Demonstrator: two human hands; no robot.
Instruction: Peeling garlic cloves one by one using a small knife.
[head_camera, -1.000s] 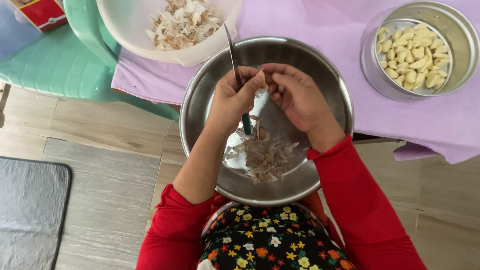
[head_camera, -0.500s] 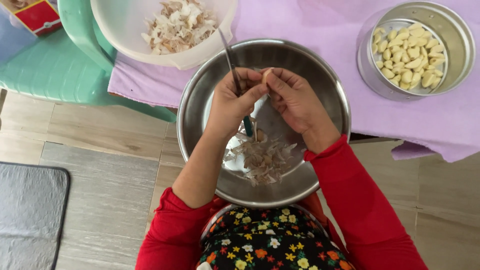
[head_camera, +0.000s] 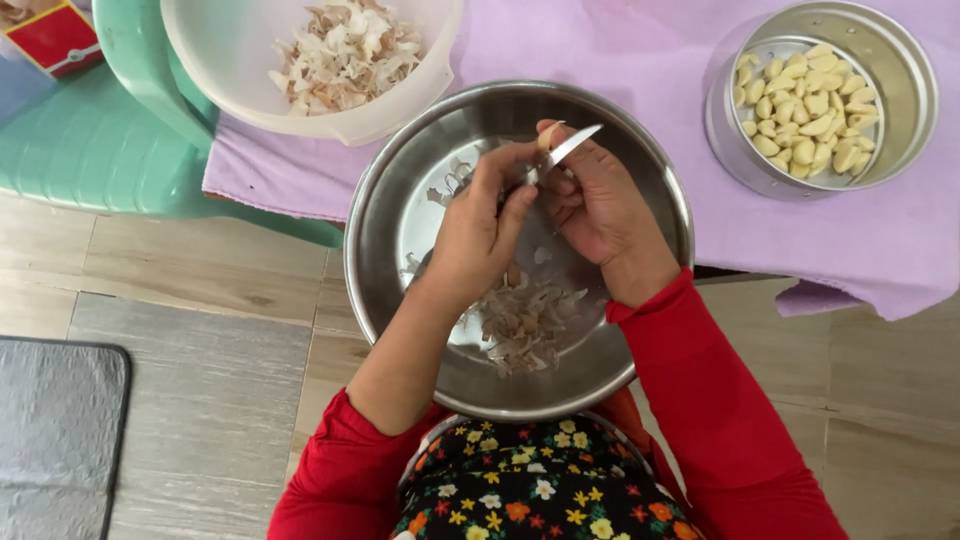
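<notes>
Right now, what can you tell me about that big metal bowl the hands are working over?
The big metal bowl is round, shiny steel with a wide rim and a flat bottom. It rests at the person's lap, its far edge against the purple cloth. A heap of papery garlic skins lies in its bottom. Above it the left hand holds a small knife and the right hand a garlic clove.

The knife (head_camera: 566, 151) shows only its blade tip; the handle is buried inside the left hand (head_camera: 478, 236). The garlic clove (head_camera: 547, 135) peeks out as a small pale end between the fingertips, the rest covered by the right hand (head_camera: 600, 210). Both forearms hide part of the steel bowl (head_camera: 390, 190) floor. The white bowl (head_camera: 250, 60) and red box (head_camera: 55, 38) are cut off by the top edge, the grey mat (head_camera: 55, 440) by the left.
</notes>
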